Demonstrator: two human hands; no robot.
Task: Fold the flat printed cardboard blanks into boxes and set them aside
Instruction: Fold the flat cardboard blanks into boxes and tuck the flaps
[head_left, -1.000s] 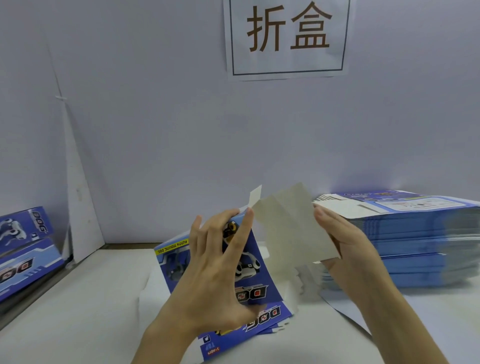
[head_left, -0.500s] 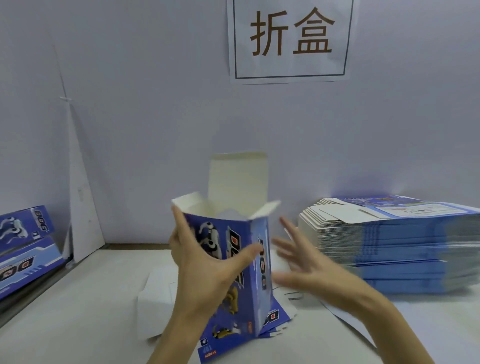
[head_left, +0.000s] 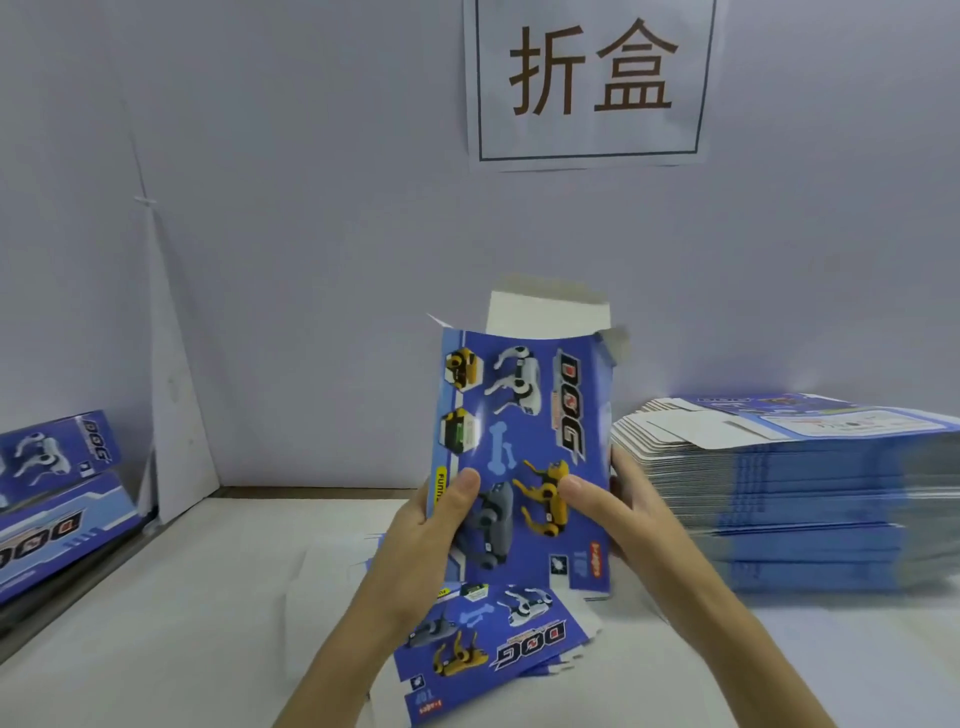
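Note:
A blue printed "DOG" box (head_left: 524, 447) stands upright in the air in front of me, its wide face toward me and its white top flaps open. My left hand (head_left: 431, 530) grips its lower left edge with the thumb on the front. My right hand (head_left: 623, 514) grips the lower right edge, thumb also on the front face. Under the box a flat blue blank (head_left: 493, 644) lies on the table. A tall stack of flat blanks (head_left: 800, 493) sits at the right.
Folded blue boxes (head_left: 47, 499) lie piled at the far left edge. The white table (head_left: 171, 597) runs back to a pale wall bearing a paper sign (head_left: 589, 78) with two characters. A white panel (head_left: 171, 395) leans in the left corner.
The flat blank was opened into a box shape and turned so its wide face points at me. My right hand, free half a second ago, now grips the right edge.

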